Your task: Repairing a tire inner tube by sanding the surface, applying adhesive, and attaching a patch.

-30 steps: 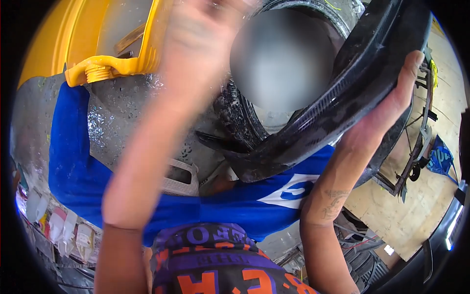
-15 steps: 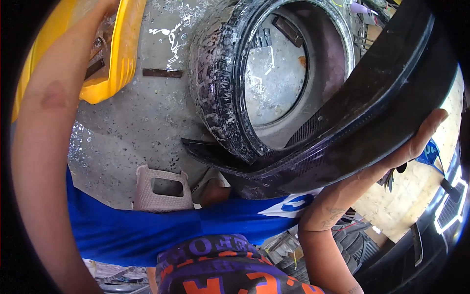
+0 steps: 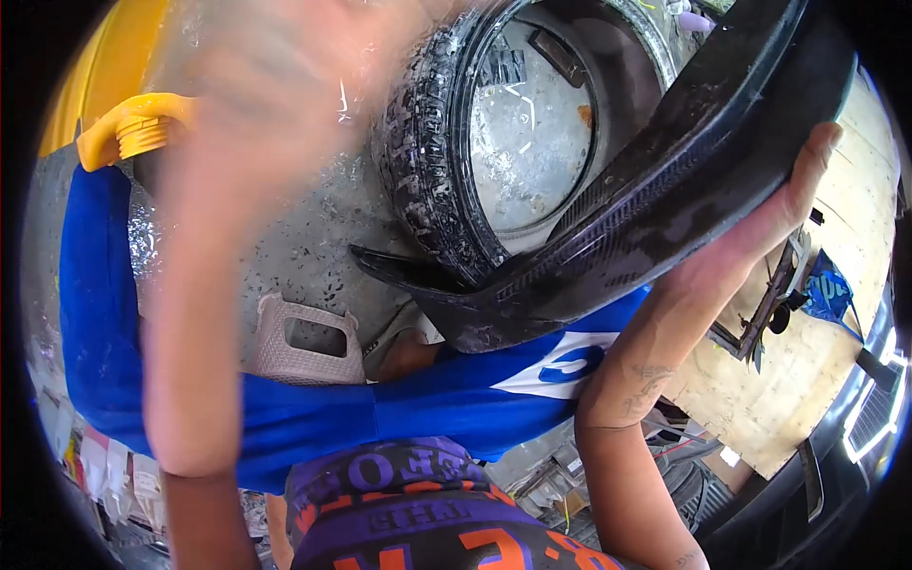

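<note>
A long, curved black car trim panel [image 3: 655, 218], with a woven texture on part of it, slants from my lap up to the upper right. My right hand [image 3: 769, 223] supports its near edge, with the thumb along the rim and the other fingers hidden underneath. Smeared by motion, my left hand [image 3: 313, 66] hangs over the floor between a yellow tub and a tyre. Its fingers cannot be made out, nor anything in them. The wet, dirty tyre [image 3: 427, 142] lies behind the panel, which covers part of it.
The yellow tub [image 3: 119, 66] stands at the upper left, partly behind my forearm. A beige plastic stool [image 3: 309, 370] is beside my foot. At right, a wooden board [image 3: 807, 380] bears metal brackets and a blue item. A dark glossy surface [image 3: 769, 522] lies below it.
My left arm has swung right from the yellow tub toward the tyre. The panel and my right hand have shifted slightly left, and the panel's top end has risen.
</note>
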{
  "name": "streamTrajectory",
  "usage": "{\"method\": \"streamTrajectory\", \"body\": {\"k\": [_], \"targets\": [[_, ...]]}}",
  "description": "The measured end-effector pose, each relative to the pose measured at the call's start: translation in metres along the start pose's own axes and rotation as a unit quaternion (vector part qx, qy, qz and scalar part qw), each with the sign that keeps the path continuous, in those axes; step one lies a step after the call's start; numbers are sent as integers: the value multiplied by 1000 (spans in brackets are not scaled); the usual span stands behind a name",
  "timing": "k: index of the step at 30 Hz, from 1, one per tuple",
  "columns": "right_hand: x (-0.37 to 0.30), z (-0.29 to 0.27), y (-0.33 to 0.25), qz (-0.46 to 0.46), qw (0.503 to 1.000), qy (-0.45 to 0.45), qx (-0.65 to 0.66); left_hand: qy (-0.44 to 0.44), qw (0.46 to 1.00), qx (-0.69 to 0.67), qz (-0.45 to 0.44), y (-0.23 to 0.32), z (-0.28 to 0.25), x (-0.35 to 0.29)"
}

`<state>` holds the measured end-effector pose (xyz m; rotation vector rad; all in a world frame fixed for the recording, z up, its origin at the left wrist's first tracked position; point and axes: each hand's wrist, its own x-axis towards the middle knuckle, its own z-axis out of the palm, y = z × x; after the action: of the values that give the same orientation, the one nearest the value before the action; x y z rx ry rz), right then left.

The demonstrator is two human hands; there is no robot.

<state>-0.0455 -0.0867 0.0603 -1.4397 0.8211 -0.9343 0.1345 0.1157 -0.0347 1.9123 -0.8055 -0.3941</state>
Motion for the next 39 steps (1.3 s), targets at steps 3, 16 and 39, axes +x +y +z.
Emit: {"method": "streamTrajectory", "body": {"k": [3,16,39], "targets": [[-3,6,4,-28,999,-10,33,-39,955,-274,106,23,87,-61],[-22,23,11,-150,988,-41,-7,56,944,-286,154,65,127,-65],[-2,7,1,-26,1000,18,1,4,873,-467,-141,75,127,-111]]}}
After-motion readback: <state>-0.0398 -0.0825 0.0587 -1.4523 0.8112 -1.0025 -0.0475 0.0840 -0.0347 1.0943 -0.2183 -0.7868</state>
